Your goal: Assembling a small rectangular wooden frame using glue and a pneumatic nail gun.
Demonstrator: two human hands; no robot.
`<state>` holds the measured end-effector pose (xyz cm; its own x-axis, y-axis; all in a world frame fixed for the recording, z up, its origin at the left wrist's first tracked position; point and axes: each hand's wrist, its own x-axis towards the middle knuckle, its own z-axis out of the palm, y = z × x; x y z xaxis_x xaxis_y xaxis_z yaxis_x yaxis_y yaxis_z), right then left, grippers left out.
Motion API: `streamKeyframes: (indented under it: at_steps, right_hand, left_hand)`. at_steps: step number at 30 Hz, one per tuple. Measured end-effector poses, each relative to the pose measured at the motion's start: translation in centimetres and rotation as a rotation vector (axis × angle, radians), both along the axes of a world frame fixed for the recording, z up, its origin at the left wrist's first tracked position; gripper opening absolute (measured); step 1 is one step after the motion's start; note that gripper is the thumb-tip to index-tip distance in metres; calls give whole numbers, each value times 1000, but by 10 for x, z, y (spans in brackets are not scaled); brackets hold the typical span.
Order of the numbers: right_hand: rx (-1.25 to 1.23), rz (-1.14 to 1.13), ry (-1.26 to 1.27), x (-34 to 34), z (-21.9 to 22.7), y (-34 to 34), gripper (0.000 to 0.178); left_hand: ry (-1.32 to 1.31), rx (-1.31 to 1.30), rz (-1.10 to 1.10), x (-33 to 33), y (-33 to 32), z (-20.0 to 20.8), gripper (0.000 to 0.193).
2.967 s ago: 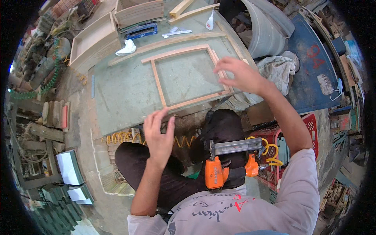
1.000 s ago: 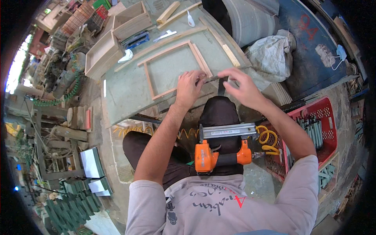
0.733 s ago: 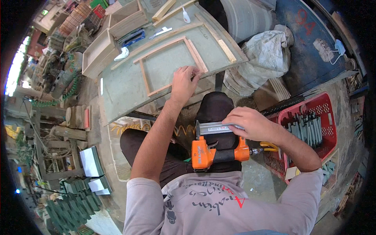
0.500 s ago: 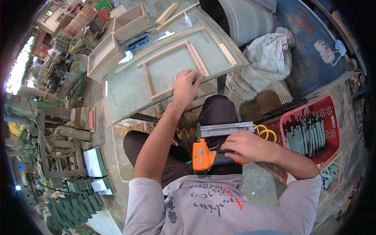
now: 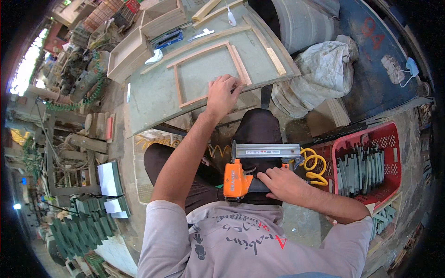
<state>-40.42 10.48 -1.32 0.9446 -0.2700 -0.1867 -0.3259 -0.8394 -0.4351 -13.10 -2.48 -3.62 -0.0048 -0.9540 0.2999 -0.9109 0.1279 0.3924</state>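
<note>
A thin rectangular wooden frame (image 5: 180, 88) lies on the grey-green tabletop, close to its near edge. My left hand (image 5: 223, 96) is closed at the frame's near right corner, fingers bent over the wood; the fingertips are partly hidden. Across my lap rests an orange and silver nail gun (image 5: 236, 180), its long magazine pointing right and a coiled yellow air hose (image 5: 316, 166) at that end. My right hand (image 5: 283, 185) is closed over the gun's dark handle, which it mostly covers.
Beyond the frame are loose wood strips (image 5: 276, 61), a white-handled tool (image 5: 231, 17), a blue tool (image 5: 169, 39) and open wooden boxes (image 5: 125, 54). A red crate (image 5: 394, 139) of grey-green strips stands at right, beside a white sack (image 5: 320, 76). Stacked green pieces (image 5: 85, 229) lie at left.
My right hand has shifted down and back on the nail gun's handle, covering its orange end. The gun sits slightly higher in the picture. My left hand stays at the frame's corner; the view has shifted slightly.
</note>
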Motion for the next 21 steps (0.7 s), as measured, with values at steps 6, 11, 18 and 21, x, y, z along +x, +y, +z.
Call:
streamKeyframes:
  at_steps: [6,11,18,21]
  right_hand:
    - [7,-63,-26,2,-10,4,66]
    - [38,-91,-20,1,-14,6,67]
    - [-8,-108,59,6,-7,12,82]
    - [-6,-114,103,11,-2,13,91]
  left_hand:
    - [37,-76,-7,-1,2,-1,14]
    - [11,40,16,-3,2,5,19]
    - [1,50,25,-1,2,4,19]
    - [0,35,17,0,3,4,18]
